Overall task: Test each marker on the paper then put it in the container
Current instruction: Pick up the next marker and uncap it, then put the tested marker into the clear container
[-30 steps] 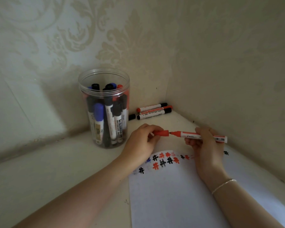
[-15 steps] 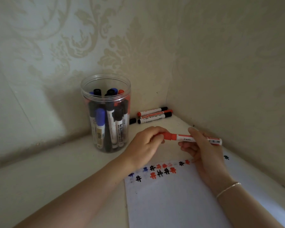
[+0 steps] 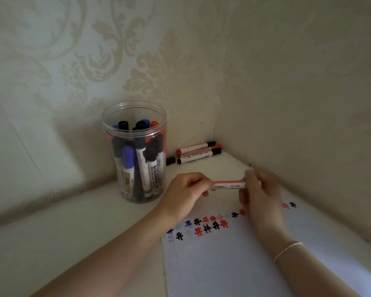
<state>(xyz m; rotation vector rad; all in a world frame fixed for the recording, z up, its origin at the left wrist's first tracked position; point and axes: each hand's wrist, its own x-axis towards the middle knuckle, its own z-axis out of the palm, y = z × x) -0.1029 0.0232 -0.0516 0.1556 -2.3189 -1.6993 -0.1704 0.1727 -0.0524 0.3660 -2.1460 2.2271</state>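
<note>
Both hands grip the red-and-white plastic marker level: left hand on its cap end, right hand steadying the barrel, seemingly for capping.

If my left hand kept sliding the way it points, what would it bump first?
Probably the right hand: the left hand points along the red marker they both hold, though depth is hard to judge.

The container is flanked by bare shelf on its left; its open mouth is crowded with markers, and spare markers block the corner.
</note>
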